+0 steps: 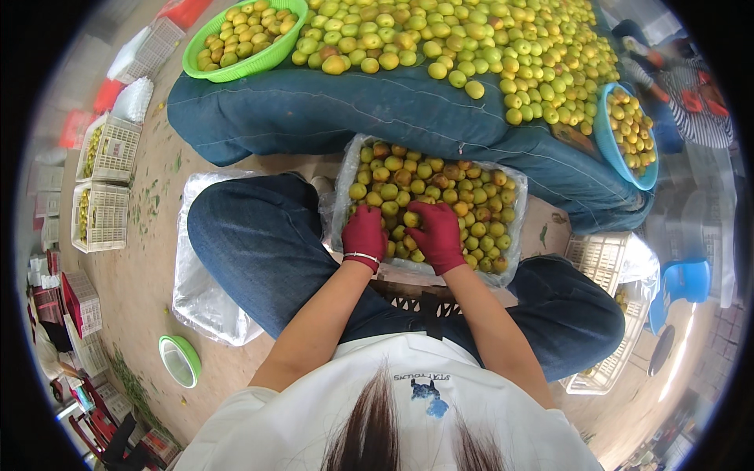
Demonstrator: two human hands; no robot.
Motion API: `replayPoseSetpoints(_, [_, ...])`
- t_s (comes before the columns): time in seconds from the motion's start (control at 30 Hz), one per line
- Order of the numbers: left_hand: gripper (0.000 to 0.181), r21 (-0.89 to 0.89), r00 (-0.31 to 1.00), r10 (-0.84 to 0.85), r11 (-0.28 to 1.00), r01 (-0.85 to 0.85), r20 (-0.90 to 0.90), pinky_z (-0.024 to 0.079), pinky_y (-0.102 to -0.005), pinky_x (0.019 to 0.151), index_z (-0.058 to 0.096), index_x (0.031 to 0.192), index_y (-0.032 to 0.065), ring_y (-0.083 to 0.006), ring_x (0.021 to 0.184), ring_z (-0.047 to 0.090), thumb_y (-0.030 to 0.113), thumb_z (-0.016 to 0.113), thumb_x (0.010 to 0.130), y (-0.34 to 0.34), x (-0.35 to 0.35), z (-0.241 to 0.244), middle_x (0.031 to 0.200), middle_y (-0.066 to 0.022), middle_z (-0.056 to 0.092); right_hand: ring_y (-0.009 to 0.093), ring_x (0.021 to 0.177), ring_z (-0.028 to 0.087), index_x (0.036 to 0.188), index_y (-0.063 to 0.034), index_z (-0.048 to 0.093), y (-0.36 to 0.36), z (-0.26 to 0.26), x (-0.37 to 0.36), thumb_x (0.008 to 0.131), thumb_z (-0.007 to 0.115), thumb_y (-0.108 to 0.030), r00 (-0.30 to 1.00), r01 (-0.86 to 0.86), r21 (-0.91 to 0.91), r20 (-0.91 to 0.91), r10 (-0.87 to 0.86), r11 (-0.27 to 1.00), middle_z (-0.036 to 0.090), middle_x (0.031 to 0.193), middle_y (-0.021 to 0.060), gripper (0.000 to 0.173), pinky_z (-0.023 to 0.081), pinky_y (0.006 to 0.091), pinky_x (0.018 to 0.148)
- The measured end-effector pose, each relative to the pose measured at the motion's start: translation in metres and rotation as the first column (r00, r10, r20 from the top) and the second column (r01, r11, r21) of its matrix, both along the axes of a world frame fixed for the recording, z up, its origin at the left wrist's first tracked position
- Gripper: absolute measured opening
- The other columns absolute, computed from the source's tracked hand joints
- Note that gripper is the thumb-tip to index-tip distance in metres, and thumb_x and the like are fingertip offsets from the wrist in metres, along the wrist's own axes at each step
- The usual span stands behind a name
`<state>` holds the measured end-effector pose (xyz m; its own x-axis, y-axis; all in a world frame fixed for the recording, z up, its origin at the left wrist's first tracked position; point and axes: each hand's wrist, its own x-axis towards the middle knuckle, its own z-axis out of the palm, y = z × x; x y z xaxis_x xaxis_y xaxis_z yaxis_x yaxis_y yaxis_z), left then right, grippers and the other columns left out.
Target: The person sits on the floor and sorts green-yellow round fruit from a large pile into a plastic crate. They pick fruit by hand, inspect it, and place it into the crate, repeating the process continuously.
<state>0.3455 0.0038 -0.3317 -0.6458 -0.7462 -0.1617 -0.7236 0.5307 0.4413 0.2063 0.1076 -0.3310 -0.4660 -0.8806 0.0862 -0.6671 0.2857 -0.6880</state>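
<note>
My left hand (364,236), in a dark red glove with a pale band at the wrist, reaches down among the fruit at the near left of a crate (384,274) lined with clear plastic. Its fingertips are partly hidden, so I cannot tell whether it grips a fruit. My right hand (439,236), gloved alike, has thumb and forefinger around a yellow-green fruit (412,219). Round fruit (486,226), likely jujubes, fills the crate, green to yellow with some brown patches. The crate stands between my bent legs.
Beyond the crate, a blue padded cloth edge (353,106) borders a large heap of fruit (530,53). A green basket (253,68) and a blue basket (604,141) hold more. Plastic sheeting (206,294), a green-rimmed bowl (179,360) and white crates (100,215) lie leftward. Another person (695,100) sits far right.
</note>
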Motion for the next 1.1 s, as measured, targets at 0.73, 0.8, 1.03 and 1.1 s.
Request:
replayPoseSetpoints(0.73, [0.025,0.027,0.902,-0.421,0.905,0.425,-0.099,0.048,-0.0452,0.075,0.063,0.090,0.0090,-0.0356,0.088,0.058,0.014,0.072,0.066,0.024,-0.010,-0.013,0.090,-0.0131,0.061,0.029,0.089,0.061,0.105,-0.0126,0.063,0.015,-0.001,-0.008,0.068,0.067,-0.009,0.922,-0.117,0.241,-0.333,0.196,0.963,0.064,0.100,0.0094,0.038,0.050,0.0402,0.073])
replayPoseSetpoints(0.8, [0.028,0.016,0.900,-0.426,0.903,0.429,-0.094,0.048,-0.0443,0.076,0.063,0.095,0.0088,-0.0353,0.089,0.058,0.013,0.072,0.068,0.023,-0.013,-0.009,0.092,-0.0128,0.061,0.030,0.088,0.061,0.103,-0.0116,0.063,0.022,0.007,-0.022,0.073,0.065,-0.011,0.962,0.018,0.021,-0.273,-0.011,1.000,0.063,0.094,0.0090,0.030,0.051,0.0393,0.074])
replayPoseSetpoints(1.03, [0.034,-0.014,0.858,-0.458,0.884,0.467,-0.232,0.048,-0.0415,0.083,0.061,0.107,0.0086,-0.0326,0.100,0.057,0.016,0.070,0.075,0.031,-0.030,0.006,0.106,-0.0123,0.062,0.026,0.096,0.064,0.112,-0.0117,0.058,0.113,0.010,-0.076,0.072,0.070,-0.008,0.780,0.543,0.179,0.256,-0.571,0.821,0.065,0.105,0.0119,0.042,0.051,0.0348,0.080])
replayPoseSetpoints(1.1, [0.033,-0.024,0.853,-0.478,0.875,0.484,-0.211,0.048,-0.0420,0.084,0.062,0.107,0.0090,-0.0327,0.100,0.057,0.016,0.070,0.076,0.036,-0.040,0.007,0.108,-0.0123,0.062,0.026,0.094,0.064,0.113,-0.0132,0.058,0.119,-0.003,-0.058,0.072,0.071,-0.009,0.824,0.461,0.163,0.287,-0.489,0.873,0.064,0.105,0.0097,0.043,0.051,0.0350,0.079])
